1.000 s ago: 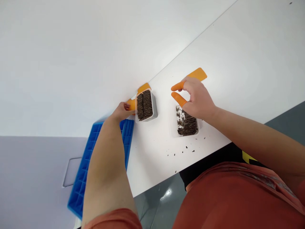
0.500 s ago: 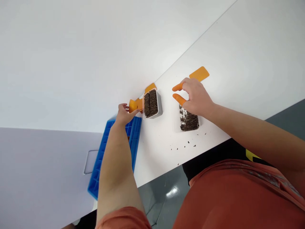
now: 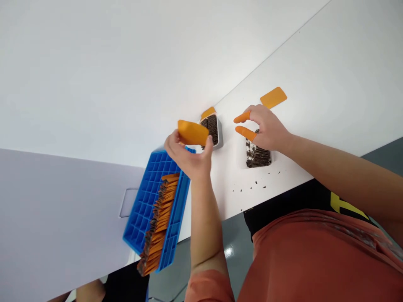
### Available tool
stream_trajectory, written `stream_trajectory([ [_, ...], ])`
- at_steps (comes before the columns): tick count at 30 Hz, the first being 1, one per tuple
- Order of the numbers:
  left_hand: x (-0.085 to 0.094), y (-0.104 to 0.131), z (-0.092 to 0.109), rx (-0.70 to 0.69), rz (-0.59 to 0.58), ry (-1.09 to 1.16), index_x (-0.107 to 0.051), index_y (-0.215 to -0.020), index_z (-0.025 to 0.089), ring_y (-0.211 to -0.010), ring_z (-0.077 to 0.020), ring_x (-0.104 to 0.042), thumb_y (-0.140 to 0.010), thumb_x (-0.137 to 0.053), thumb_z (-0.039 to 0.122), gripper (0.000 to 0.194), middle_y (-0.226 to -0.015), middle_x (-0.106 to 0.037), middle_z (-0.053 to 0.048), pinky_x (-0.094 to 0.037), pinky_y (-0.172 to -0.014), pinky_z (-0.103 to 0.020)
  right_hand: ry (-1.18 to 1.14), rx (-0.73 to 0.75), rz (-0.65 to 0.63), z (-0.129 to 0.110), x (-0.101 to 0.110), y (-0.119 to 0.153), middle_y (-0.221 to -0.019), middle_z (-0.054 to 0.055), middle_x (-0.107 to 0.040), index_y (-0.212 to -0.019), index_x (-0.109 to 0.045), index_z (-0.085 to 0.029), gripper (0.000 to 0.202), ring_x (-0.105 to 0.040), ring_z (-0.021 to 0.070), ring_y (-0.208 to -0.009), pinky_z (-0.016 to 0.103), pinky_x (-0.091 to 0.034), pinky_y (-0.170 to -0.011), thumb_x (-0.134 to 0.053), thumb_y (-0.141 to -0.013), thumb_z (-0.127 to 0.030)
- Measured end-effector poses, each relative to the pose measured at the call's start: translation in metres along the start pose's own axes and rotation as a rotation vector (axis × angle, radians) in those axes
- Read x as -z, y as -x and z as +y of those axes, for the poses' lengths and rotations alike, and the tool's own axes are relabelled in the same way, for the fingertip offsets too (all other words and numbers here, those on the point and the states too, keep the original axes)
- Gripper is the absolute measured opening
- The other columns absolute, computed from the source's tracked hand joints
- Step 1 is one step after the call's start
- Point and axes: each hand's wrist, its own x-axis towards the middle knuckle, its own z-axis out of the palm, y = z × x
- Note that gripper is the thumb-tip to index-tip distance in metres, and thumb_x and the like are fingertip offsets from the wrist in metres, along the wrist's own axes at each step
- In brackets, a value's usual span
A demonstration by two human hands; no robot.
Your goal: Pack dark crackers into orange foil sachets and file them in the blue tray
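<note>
My left hand [image 3: 190, 157] holds an orange piece [image 3: 192, 133] between thumb and fingers, raised in front of a white tub [image 3: 219, 133] packed with dark brown strips. Over a second white container [image 3: 273, 158], partly filled with similar dark strips [image 3: 262, 157], is my right hand [image 3: 267, 128]. Its thumb and index finger wear orange finger covers and stand apart with nothing between them. One flat orange piece [image 3: 273, 97] lies beyond my right hand, and another [image 3: 208, 112] shows behind the tub.
A blue gridded tray [image 3: 143, 201] stands at the left, with a long row of orange pieces with dark ends [image 3: 163, 214] in it. Dark crumbs [image 3: 256, 183] dot the table near its front edge. Part of another person's arm [image 3: 90, 291] shows at the lower left.
My left hand has moved right and lifted the orange piece off the table beside the tub. The row in the blue tray is now uncovered. My right hand keeps its pose; the view has shifted slightly.
</note>
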Motion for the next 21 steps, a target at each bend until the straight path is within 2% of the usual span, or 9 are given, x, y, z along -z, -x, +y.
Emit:
stream_trajectory([
  [3,-0.008,0.023,0.029,-0.106,0.015,0.088,-0.05,-0.146,0.028,-0.141,-0.0378,-0.058,-0.081,-0.092,0.034,0.077,-0.145,-0.056,-0.019,-0.061,-0.101,-0.052,-0.095,0.051,-0.02,-0.001,0.002,0.0,-0.121,0.007,-0.08,-0.122,-0.081,-0.027,0.034,-0.072,0.026,-0.114,0.052,-0.058,-0.108,-0.075,-0.101,-0.053],
  [6,-0.016,0.034,0.041,-0.133,-0.037,0.201,-0.049,-0.145,0.029,-0.145,-0.0386,-0.056,-0.084,-0.09,0.034,0.073,-0.148,-0.054,-0.019,-0.06,-0.102,-0.053,-0.152,0.054,-0.075,-0.001,0.005,-0.001,-0.13,0.007,-0.079,-0.126,-0.08,-0.03,0.041,-0.071,0.0261,-0.122,0.054,-0.056,-0.114,-0.081,-0.096,-0.058],
  [9,-0.02,0.039,0.046,-0.181,-0.079,0.292,-0.049,-0.146,0.03,-0.147,-0.0395,-0.055,-0.084,-0.091,0.037,0.076,-0.148,-0.055,-0.018,-0.059,-0.108,-0.055,-0.211,0.024,-0.139,-0.003,0.009,-0.003,-0.124,0.006,-0.08,-0.111,-0.082,-0.028,0.032,-0.073,0.0247,-0.117,0.052,-0.057,-0.112,-0.082,-0.095,-0.056],
  [11,-0.022,0.042,0.049,-0.18,-0.082,0.332,-0.048,-0.153,0.03,-0.145,-0.0384,-0.058,-0.081,-0.095,0.043,0.087,-0.147,-0.059,-0.017,-0.06,-0.108,-0.053,-0.244,-0.015,-0.162,-0.004,0.011,-0.005,-0.113,0.005,-0.081,-0.096,-0.08,-0.025,0.029,-0.073,0.0224,-0.108,0.048,-0.057,-0.107,-0.08,-0.095,-0.054],
  [13,-0.024,0.044,0.052,-0.097,-0.069,0.409,-0.049,-0.158,0.031,-0.134,-0.0339,-0.066,-0.079,-0.098,0.052,0.095,-0.144,-0.064,-0.015,-0.062,-0.096,-0.046,-0.272,-0.063,-0.158,-0.006,0.012,-0.007,-0.108,0.004,-0.08,-0.087,-0.077,-0.024,0.035,-0.072,0.0207,-0.102,0.046,-0.056,-0.104,-0.08,-0.093,-0.058],
  [14,-0.026,0.045,0.052,-0.029,-0.056,0.465,-0.054,-0.155,0.031,-0.122,-0.0298,-0.071,-0.082,-0.096,0.057,0.088,-0.137,-0.068,-0.013,-0.062,-0.089,-0.041,-0.29,-0.089,-0.149,-0.006,0.012,-0.008,-0.107,0.004,-0.08,-0.086,-0.077,-0.024,0.039,-0.071,0.0202,-0.101,0.045,-0.056,-0.103,-0.081,-0.092,-0.062],
  [17,-0.033,0.048,0.051,0.173,-0.019,0.672,-0.074,-0.122,0.027,-0.085,-0.018,-0.072,-0.096,-0.082,0.062,0.044,-0.099,-0.074,-0.004,-0.059,-0.076,-0.033,-0.415,-0.171,-0.157,-0.006,0.013,-0.01,-0.107,0.003,-0.077,-0.085,-0.075,-0.026,0.049,-0.068,0.0186,-0.098,0.042,-0.057,-0.098,-0.084,-0.084,-0.074],
  [19,-0.037,0.049,0.051,0.245,0.004,0.819,-0.076,-0.103,0.025,-0.078,-0.0152,-0.07,-0.1,-0.079,0.061,0.036,-0.086,-0.072,-0.001,-0.059,-0.076,-0.032,-0.526,-0.214,-0.193,-0.005,0.013,-0.01,-0.105,0.002,-0.076,-0.085,-0.074,-0.027,0.052,-0.067,0.0177,-0.095,0.039,-0.058,-0.092,-0.086,-0.08,-0.078],
  [21,-0.037,0.047,0.053,0.253,0.035,0.918,-0.076,-0.101,0.027,-0.081,-0.0144,-0.071,-0.1,-0.08,0.06,0.034,-0.089,-0.073,0.0,-0.06,-0.078,-0.03,-0.542,-0.227,-0.235,-0.003,0.013,-0.009,-0.106,0.001,-0.077,-0.087,-0.074,-0.028,0.051,-0.067,0.0176,-0.094,0.039,-0.059,-0.089,-0.086,-0.08,-0.077],
])
